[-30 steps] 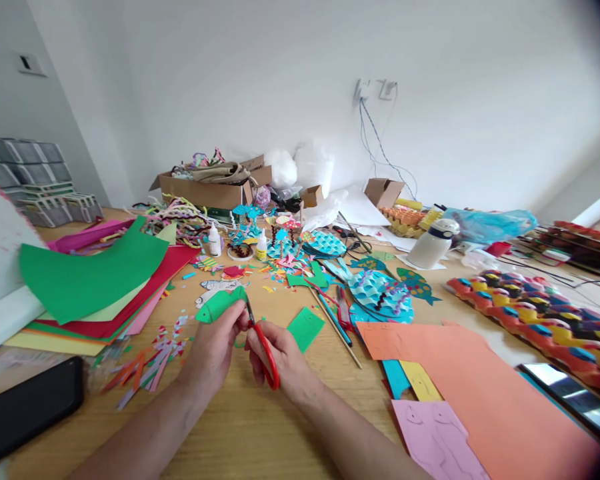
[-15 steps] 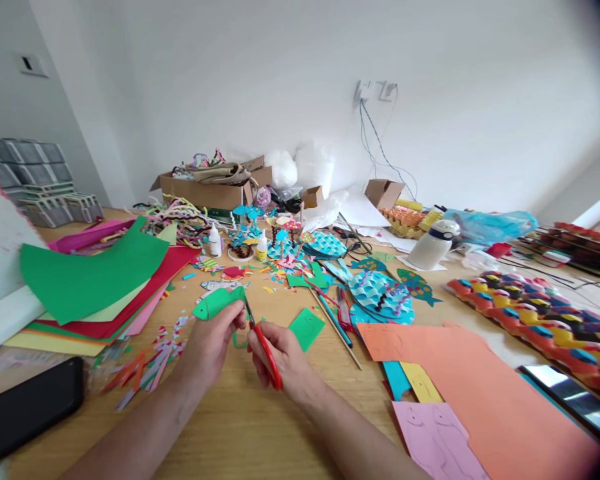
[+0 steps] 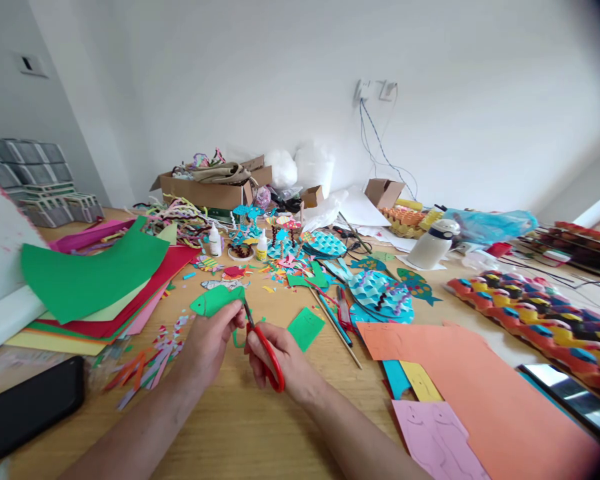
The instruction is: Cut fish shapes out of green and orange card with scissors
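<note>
Between the thumb and fingers of my left hand (image 3: pixel 217 333) is a green paper fish (image 3: pixel 211 300) with a drawn eye and gill line, its head pointing left. My right hand (image 3: pixel 275 350) grips red-handled scissors (image 3: pixel 270 357). Their dark blades point up and away from me, touching the fish's tail end close to my left fingertips. Behind my fingers, a thin green paper offcut (image 3: pixel 239 338) lies partly hidden on the table. A green paper rectangle (image 3: pixel 306 329) with faint drawn lines rests just right of my right hand.
Colored paper sheets (image 3: pixel 95 267) are piled at left, above a black phone (image 3: pixel 30 413). Paper scraps (image 3: pixel 155 360) lie near my left forearm. Orange paper (image 3: pixel 460 367) covers the right front. Glue bottles (image 3: pixel 261 247), a blue paper-decorated disc (image 3: pixel 380 300) and a painted egg tray (image 3: pixel 535 320) stand farther off.
The paper fish has shifted slightly left and up with my left hand. The scissors' handles have moved slightly right and down, still in my right hand.
</note>
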A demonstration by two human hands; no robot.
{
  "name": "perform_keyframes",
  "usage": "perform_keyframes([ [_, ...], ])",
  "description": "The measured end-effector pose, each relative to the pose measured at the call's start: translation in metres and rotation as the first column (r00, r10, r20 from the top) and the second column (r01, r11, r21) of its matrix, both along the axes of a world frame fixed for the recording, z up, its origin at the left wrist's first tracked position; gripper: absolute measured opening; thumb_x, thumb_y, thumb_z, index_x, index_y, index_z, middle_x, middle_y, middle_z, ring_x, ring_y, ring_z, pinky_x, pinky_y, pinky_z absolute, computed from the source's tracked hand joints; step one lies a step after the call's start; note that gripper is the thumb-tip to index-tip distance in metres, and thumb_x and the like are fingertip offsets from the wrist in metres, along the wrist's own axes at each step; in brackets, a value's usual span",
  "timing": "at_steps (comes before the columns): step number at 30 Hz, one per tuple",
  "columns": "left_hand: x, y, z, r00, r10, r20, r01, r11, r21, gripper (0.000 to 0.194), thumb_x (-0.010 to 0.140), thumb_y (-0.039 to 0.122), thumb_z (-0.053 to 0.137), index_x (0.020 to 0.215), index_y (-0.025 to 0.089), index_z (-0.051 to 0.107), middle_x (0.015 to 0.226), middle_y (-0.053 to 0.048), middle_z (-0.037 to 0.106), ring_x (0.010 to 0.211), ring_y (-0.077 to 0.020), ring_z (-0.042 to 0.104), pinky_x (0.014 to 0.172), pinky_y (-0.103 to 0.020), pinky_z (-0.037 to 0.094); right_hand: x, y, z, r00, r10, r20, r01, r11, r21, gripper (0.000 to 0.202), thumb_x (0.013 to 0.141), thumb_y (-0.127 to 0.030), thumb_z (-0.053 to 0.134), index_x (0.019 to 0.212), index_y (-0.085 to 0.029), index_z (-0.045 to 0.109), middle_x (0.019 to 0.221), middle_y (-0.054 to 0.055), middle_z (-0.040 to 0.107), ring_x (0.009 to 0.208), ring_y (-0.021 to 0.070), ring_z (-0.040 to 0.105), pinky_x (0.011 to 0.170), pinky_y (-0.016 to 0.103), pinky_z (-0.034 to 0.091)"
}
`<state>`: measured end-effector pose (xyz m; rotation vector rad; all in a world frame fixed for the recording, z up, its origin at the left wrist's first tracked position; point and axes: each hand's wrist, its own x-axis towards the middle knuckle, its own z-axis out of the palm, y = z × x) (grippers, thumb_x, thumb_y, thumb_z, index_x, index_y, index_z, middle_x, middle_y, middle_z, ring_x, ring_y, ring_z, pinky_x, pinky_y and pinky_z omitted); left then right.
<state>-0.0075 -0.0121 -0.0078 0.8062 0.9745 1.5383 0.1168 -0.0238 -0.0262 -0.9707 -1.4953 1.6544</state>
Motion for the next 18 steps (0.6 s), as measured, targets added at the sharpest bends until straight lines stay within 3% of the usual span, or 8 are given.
perform_keyframes([
  [18, -0.0009, -0.0008, 0.0004, 1.000, 0.005, -0.003, -0.005, 1.000, -0.003, 0.014, 0.056, 0.026, 0.069, 0.050, 0.017, 0.060, 0.051, 0.003, 0.056, 0.053, -0.0118, 0.050, 0.056, -0.025, 0.044, 0.0015, 0.0001, 0.0003, 0.996, -0.015, 0.091, 0.009, 0.998, 0.069, 0.042, 0.080, -0.057, 0.047, 0.066, -0.018, 0.047, 0.041, -0.007, 0.041, 0.033, 0.0054, 0.038, 0.033, 0.016, 0.028],
])
